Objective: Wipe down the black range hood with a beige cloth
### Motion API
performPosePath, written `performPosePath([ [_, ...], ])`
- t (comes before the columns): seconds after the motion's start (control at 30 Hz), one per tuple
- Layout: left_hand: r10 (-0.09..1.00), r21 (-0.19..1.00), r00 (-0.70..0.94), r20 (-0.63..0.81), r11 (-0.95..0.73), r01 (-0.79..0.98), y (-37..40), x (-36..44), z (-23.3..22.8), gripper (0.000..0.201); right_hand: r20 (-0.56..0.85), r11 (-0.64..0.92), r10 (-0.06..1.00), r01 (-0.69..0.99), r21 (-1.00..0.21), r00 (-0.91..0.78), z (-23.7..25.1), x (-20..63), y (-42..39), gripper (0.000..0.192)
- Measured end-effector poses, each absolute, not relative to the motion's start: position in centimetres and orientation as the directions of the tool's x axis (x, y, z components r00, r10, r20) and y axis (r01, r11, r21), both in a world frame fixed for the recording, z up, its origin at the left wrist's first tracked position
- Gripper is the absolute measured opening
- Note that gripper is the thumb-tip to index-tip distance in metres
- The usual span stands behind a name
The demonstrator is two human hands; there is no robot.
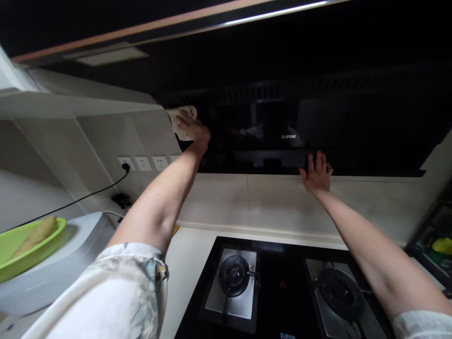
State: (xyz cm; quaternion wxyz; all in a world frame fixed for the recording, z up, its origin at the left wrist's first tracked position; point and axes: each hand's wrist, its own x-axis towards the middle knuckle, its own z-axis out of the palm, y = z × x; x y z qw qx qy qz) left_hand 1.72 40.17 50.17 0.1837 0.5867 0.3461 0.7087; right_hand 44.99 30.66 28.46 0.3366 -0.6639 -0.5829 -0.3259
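Observation:
My left hand [193,131] is raised and grips a crumpled white cloth [178,117], pressing it against the left end of a glossy black range hood [353,117]. My right hand [318,173] lies flat with fingers spread against the hood's lower edge, where it meets the pale wall tiles [275,197]. It holds nothing. Below both arms sits a black gas hob [282,282] with two burners.
A green bowl [24,245] with a brownish item rests on a white appliance [60,268] at the left. A black cable runs to wall sockets [143,163]. A dark rack [434,240] holding yellow and green items stands at the right.

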Motion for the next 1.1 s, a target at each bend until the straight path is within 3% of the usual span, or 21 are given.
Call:
performPosePath([
  [0.07,0.615,0.770,-0.477,0.628,-0.581,0.264,39.4,6.1,50.2,0.066,0.821,-0.096,0.559,0.993,-0.075,0.116,28.5,44.8,30.7,0.076],
  [0.13,0.574,0.777,-0.524,0.629,-0.484,0.402,38.3,10.4,49.9,0.073,0.822,-0.086,0.557,0.992,-0.089,0.121,28.5,44.7,30.7,0.076],
  [0.23,0.563,0.700,-0.440,0.700,-0.418,0.579,36.5,16.1,49.1,0.076,0.823,-0.070,0.554,0.992,-0.102,0.124,28.5,44.5,30.8,0.076],
  [0.37,0.525,0.496,-0.213,0.824,-0.486,0.720,34.2,22.8,47.3,0.073,0.822,-0.061,0.554,0.991,-0.117,0.132,28.6,44.2,30.8,0.075],
  [0.43,0.470,0.326,-0.040,0.882,-0.545,0.772,33.2,25.9,46.6,0.074,0.822,-0.055,0.554,0.991,-0.124,0.133,28.6,44.1,30.7,0.075],
  [0.5,0.369,0.032,0.260,0.892,-0.625,0.780,32.5,28.7,46.5,0.078,0.815,-0.050,0.563,0.990,-0.132,0.137,28.6,44.0,30.7,0.075],
  [0.6,0.176,-0.420,0.710,0.682,-0.700,0.577,31.9,32.0,48.2,0.073,0.809,-0.034,0.572,0.990,-0.140,0.134,28.7,44.0,30.7,0.075],
  [0.67,0.105,-0.551,0.818,0.566,-0.690,0.470,31.7,32.9,50.6,0.067,0.807,-0.030,0.576,0.990,-0.137,0.129,28.7,44.0,30.7,0.075],
  [0.8,0.052,-0.617,0.865,0.499,-0.680,0.396,32.2,30.0,55.7,0.064,0.785,-0.051,0.603,0.989,-0.139,0.142,28.8,44.0,30.8,0.075],
  [0.9,0.079,-0.596,0.888,0.453,-0.714,0.368,33.3,23.2,57.7,0.064,0.790,-0.034,0.598,0.989,-0.144,0.135,28.7,43.9,30.9,0.075],
  [1.1,0.314,-0.413,0.680,0.662,-0.604,0.681,35.5,5.0,55.0,0.068,0.825,-0.031,0.552,0.992,-0.124,0.121,28.4,44.0,31.0,0.074],
])
